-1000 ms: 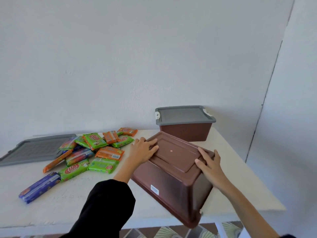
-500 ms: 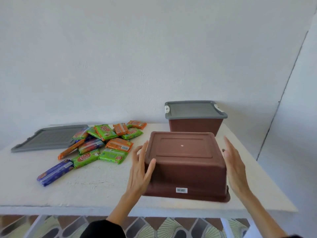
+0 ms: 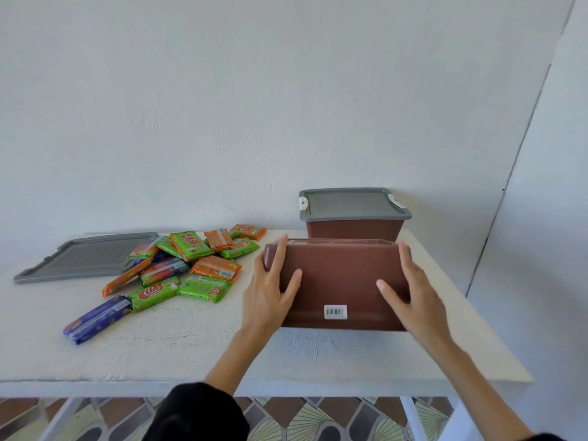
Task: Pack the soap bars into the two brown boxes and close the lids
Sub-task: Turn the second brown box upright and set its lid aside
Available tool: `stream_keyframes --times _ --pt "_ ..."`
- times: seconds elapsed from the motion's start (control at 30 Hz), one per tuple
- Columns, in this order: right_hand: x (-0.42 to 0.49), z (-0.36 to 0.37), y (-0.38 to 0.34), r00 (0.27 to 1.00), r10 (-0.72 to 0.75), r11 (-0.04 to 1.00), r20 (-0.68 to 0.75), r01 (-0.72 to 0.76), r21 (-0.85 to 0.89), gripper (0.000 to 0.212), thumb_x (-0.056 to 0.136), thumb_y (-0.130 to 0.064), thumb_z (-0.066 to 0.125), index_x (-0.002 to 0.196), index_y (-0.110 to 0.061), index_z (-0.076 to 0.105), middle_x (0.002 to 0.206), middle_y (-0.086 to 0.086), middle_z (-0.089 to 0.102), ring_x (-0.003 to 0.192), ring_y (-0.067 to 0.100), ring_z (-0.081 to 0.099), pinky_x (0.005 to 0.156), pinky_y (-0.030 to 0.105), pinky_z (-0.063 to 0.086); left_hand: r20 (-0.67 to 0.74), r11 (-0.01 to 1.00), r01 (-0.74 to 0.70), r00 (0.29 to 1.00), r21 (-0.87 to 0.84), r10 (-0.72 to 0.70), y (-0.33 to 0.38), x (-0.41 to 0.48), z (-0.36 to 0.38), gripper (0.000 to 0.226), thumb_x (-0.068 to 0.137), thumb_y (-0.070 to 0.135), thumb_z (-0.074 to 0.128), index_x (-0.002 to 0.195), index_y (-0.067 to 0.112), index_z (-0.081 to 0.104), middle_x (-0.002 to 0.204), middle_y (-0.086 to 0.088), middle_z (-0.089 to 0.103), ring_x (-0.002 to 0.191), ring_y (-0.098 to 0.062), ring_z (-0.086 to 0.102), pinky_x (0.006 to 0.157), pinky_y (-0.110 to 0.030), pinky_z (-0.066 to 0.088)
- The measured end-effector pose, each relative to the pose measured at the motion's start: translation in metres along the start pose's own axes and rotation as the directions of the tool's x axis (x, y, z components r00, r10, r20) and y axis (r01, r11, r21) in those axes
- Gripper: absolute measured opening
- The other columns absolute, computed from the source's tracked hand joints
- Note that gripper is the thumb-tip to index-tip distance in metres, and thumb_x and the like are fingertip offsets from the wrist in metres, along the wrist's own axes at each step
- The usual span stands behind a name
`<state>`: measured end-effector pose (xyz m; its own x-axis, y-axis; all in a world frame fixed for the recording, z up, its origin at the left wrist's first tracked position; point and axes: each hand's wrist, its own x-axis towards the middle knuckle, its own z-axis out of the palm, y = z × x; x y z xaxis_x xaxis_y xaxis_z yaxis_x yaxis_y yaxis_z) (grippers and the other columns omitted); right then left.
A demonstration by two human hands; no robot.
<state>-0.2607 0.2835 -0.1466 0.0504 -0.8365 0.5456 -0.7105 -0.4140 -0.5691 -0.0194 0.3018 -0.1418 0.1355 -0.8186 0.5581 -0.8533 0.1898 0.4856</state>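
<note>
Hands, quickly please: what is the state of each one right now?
Left hand: open, straight fingers pressing the left end of the brown box.
Right hand: open, pressing the box's right end.
</note>
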Motion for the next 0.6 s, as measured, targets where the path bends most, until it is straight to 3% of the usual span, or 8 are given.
stream_keyframes --times 0.1,0.2,0.33,0.4,0.5,0.6 --pt "0.036 -0.030 -0.018 0.981 0.115 0.991 0.158 -0.102 -0.090 0.068 0.091 -0.044 0.049 0.146 -0.041 0.009 0.147 -0.001 0.039 0.127 0.024 0.046 0.098 0.039 0.041 0.151 0.987 0.078 0.984 0.139 -0.099 0.020 0.035 -0.022 0.062 0.094 0.053 0.032 0.146 0.043 -0.001 0.147 -0.016 0.028 0.121 -0.033 0.049 0.085 -0.036 0.047" --pt "0.065 -0.046 -0.025 0.918 0.211 0.970 0.335 -0.154 -0.189 0.060 0.092 -0.048 0.043 0.145 -0.044 0.014 0.151 -0.006 0.033 0.134 0.025 0.038 0.105 0.040 0.033 0.325 0.967 0.106 0.928 0.230 -0.179 0.028 0.062 -0.034 0.062 0.094 0.056 0.027 0.147 0.040 -0.002 0.150 -0.018 0.025 0.132 -0.036 0.037 0.101 -0.043 0.037" --pt "0.104 -0.040 -0.018 0.840 0.278 0.960 0.466 -0.254 -0.115 0.060 0.091 -0.047 0.048 0.145 -0.039 0.023 0.155 -0.002 0.025 0.142 0.024 0.024 0.114 0.037 0.020 0.513 0.960 0.137 0.822 0.244 -0.248 0.023 0.095 -0.034 0.064 0.095 0.055 0.026 0.148 0.033 -0.002 0.155 -0.013 0.019 0.139 -0.035 0.027 0.111 -0.044 0.025" --pt "0.120 -0.037 -0.010 0.814 0.280 0.944 0.509 -0.329 0.006 0.054 0.090 -0.045 0.052 0.141 -0.033 0.038 0.152 -0.001 0.031 0.140 0.022 0.029 0.117 0.034 0.020 0.562 0.963 0.202 0.782 0.180 -0.269 0.022 0.108 -0.035 0.061 0.097 0.050 0.027 0.149 0.026 0.006 0.156 -0.010 0.016 0.143 -0.032 0.019 0.114 -0.043 0.016" --pt "0.123 -0.040 -0.002 0.832 0.279 0.912 0.479 -0.385 0.138 0.042 0.088 -0.053 0.048 0.123 -0.033 0.059 0.141 -0.003 0.048 0.130 0.019 0.043 0.114 0.037 0.029 0.504 0.942 0.333 0.821 -0.044 -0.267 0.024 0.107 -0.041 0.051 0.099 0.042 0.028 0.143 0.018 0.033 0.151 -0.007 0.032 0.138 -0.026 0.029 0.111 -0.036 0.022" --pt "0.097 -0.039 0.002 0.928 0.268 0.900 0.259 -0.337 0.275 0.048 0.086 -0.063 0.040 0.124 -0.039 0.057 0.139 -0.005 0.050 0.132 0.018 0.041 0.111 0.034 0.030 0.235 0.907 0.347 0.927 -0.237 -0.293 0.019 0.087 -0.043 0.048 0.099 0.044 0.026 0.125 0.020 0.057 0.128 -0.008 0.057 0.118 -0.024 0.049 0.088 -0.027 0.031"
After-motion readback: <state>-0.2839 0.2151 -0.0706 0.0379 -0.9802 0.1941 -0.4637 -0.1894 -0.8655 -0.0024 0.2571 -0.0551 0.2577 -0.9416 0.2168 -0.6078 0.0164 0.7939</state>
